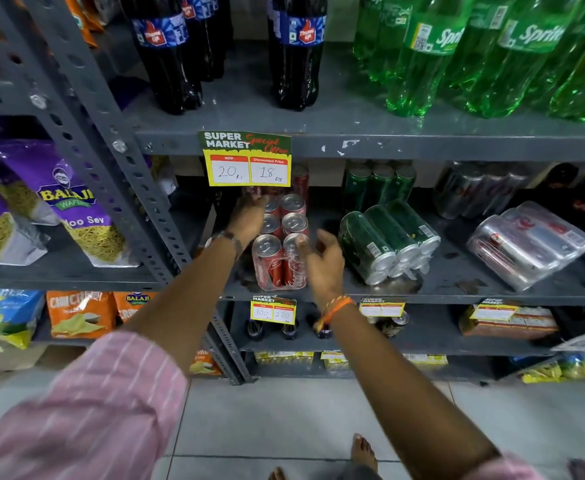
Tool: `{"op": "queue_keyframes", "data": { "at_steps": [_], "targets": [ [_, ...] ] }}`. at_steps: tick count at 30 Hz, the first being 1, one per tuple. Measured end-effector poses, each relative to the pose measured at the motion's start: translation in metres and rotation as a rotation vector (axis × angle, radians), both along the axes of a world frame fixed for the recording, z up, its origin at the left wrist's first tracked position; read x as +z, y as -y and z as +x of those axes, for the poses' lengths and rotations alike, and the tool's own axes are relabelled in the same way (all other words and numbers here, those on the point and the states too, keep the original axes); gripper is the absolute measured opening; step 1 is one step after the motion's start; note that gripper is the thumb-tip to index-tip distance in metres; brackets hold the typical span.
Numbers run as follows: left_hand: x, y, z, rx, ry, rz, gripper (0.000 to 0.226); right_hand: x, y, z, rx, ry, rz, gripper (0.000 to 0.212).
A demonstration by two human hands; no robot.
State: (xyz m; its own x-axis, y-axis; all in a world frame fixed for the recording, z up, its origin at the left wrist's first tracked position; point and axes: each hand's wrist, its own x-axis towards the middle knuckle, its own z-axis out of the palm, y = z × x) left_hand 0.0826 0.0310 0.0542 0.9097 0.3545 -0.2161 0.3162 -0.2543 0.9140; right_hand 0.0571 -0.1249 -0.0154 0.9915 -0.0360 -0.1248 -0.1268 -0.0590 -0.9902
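A shrink-wrapped pack of red cola cans [277, 258] stands upright on the middle shelf [457, 292], under a yellow price tag reading 20 and 18 [249, 168]. My left hand [247, 220] reaches along the pack's left side, and its fingers curl over the cans at the far end. My right hand [324, 268] is beside the pack's front right corner. Its thumb touches the top of the front right can and its fingers are loosely curled, holding nothing.
A pack of green cans [388, 240] lies right of the red pack, and a silver pack [530, 240] lies further right. Dark cola bottles [298, 53] and green Sprite bottles [492, 57] stand on the shelf above. Purple snack bags [59, 202] fill the left rack.
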Motion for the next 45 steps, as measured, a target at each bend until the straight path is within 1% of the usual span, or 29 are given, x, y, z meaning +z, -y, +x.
{"op": "queue_keyframes", "data": {
  "at_steps": [2,3,5,7,9,12,13,14,15,16,18,20,23,26,30,33,36,40,43,45],
  "targets": [
    [-0.002,0.0,0.021,-0.081,-0.058,0.008,0.049,-0.011,-0.008,-0.018,-0.022,0.033,-0.034,0.057],
    [-0.002,0.0,0.028,-0.106,-0.08,0.035,0.048,-0.013,-0.011,-0.022,-0.025,0.06,-0.068,0.055],
    [-0.006,-0.005,0.035,-0.121,-0.091,0.101,0.044,-0.009,-0.011,-0.021,-0.012,0.092,-0.111,0.052],
    [-0.007,-0.01,0.035,-0.122,-0.091,0.104,0.047,-0.007,-0.006,-0.016,0.016,0.096,-0.144,0.05],
    [-0.009,-0.014,0.031,-0.076,-0.044,0.128,0.05,-0.007,-0.002,-0.01,0.028,0.084,-0.111,0.047],
    [-0.012,-0.017,0.014,0.014,0.028,0.177,0.055,-0.003,0.004,0.0,-0.009,0.066,-0.06,0.04],
    [-0.012,-0.017,0.005,0.046,0.043,0.158,0.055,-0.001,0.007,0.006,-0.007,0.068,-0.073,0.036],
    [-0.013,-0.018,-0.003,0.083,0.063,0.116,0.049,0.002,0.009,0.013,0.009,0.069,-0.097,0.032],
    [-0.017,-0.018,-0.011,0.124,0.078,0.08,0.042,0.004,0.011,0.021,0.039,0.065,-0.126,0.031],
    [-0.024,-0.018,-0.019,0.162,0.084,0.056,0.041,0.007,0.013,0.03,0.083,0.053,-0.151,0.031],
    [-0.037,-0.017,-0.037,0.23,0.064,0.038,0.053,0.012,0.014,0.046,0.181,0.017,-0.159,0.032],
    [-0.047,-0.012,-0.054,0.281,0.053,0.032,0.059,0.015,0.014,0.058,0.265,0.004,-0.14,0.032],
    [-0.053,-0.002,-0.073,0.318,0.111,0.013,0.057,0.019,0.012,0.069,0.372,-0.007,-0.122,0.033],
    [-0.056,0.003,-0.084,0.339,0.12,0.043,0.058,0.022,0.01,0.073,0.437,-0.038,-0.085,0.035],
    [-0.052,0.004,-0.089,0.306,0.108,0.074,0.057,0.021,0.009,0.075,0.428,-0.05,-0.063,0.034],
    [-0.048,0.007,-0.09,0.29,0.071,0.049,0.063,0.021,0.01,0.074,0.433,-0.051,-0.07,0.033],
    [-0.039,0.017,-0.09,0.352,0.119,0.059,0.059,0.031,0.017,0.076,0.378,0.015,-0.143,0.033],
    [-0.015,0.046,-0.091,0.413,0.379,0.201,0.04,0.056,0.055,0.092,0.22,0.153,-0.307,0.036],
    [0.0,0.079,-0.081,0.346,0.58,0.287,0.032,0.071,0.106,0.11,0.134,0.228,-0.563,0.036],
    [0.003,0.103,-0.069,0.217,0.624,0.347,0.031,0.074,0.138,0.122,0.055,0.236,-0.715,0.034]
  ]
}}
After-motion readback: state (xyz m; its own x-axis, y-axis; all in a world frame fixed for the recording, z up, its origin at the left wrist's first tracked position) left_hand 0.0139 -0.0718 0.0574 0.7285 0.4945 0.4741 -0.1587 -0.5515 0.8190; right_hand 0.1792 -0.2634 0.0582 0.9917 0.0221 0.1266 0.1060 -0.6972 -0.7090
